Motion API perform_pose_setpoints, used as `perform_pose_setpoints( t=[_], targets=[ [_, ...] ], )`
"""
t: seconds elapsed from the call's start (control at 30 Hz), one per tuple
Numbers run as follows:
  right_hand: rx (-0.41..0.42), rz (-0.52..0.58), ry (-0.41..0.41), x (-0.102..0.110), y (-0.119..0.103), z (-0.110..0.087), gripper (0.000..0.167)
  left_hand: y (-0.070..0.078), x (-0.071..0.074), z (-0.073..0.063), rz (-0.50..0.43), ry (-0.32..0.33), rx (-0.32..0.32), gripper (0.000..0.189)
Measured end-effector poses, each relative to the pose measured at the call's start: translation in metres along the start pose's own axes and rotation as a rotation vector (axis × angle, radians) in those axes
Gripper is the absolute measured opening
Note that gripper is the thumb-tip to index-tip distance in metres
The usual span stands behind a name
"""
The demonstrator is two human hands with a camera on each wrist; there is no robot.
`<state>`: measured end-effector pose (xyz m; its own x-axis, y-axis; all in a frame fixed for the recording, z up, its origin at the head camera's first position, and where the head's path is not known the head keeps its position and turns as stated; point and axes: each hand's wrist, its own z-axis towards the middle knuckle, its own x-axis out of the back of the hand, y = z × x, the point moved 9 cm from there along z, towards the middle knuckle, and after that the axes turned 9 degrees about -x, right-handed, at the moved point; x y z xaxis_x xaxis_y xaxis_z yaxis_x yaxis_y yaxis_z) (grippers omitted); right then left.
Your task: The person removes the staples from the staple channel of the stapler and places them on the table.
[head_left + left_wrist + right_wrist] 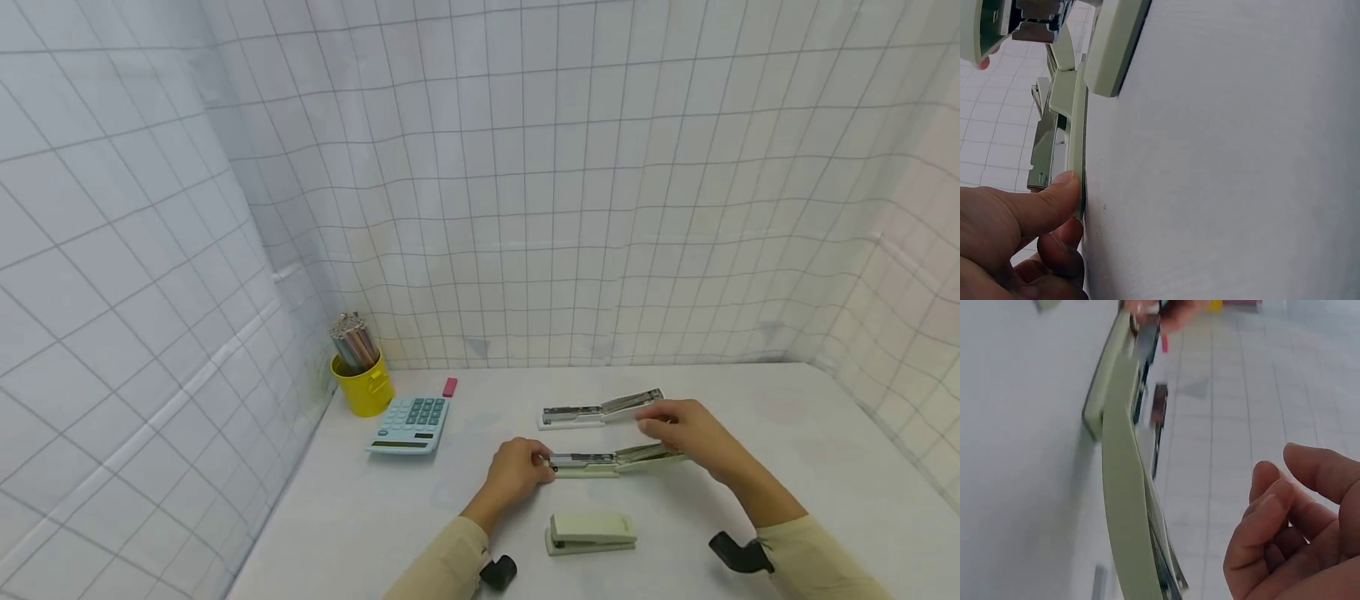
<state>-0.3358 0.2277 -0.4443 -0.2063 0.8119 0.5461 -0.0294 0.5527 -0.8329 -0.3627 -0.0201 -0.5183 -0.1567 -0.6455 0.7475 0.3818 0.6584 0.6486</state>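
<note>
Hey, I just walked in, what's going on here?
Someone is at a white table, handling an opened pale green stapler. Their left hand pinches one end of it, while their right hand hovers beside its raised top, not touching it and seemingly holding nothing. Another opened stapler lies behind it, and a closed stapler sits nearer the person. A calculator and a yellow cup are off to the left.

Head view facing forward and down, close wrist views, sharing open green stapler (617, 460)
</note>
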Motion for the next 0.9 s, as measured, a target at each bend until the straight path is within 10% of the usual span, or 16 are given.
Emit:
perform_pose_setpoints(
  t=[0.27, 0.9],
  targets=[
    [-0.122, 0.242, -0.309, -0.089, -0.006, 0.028, 0.034, -0.002, 0.002, 0.0, -0.021, 0.009, 0.002, 0.021],
    [-0.212, 0.268, -0.242, -0.112, -0.002, 0.034, 0.024, -0.001, 0.0, 0.002, -0.023, 0.008, -0.004, 0.021]
  ],
)
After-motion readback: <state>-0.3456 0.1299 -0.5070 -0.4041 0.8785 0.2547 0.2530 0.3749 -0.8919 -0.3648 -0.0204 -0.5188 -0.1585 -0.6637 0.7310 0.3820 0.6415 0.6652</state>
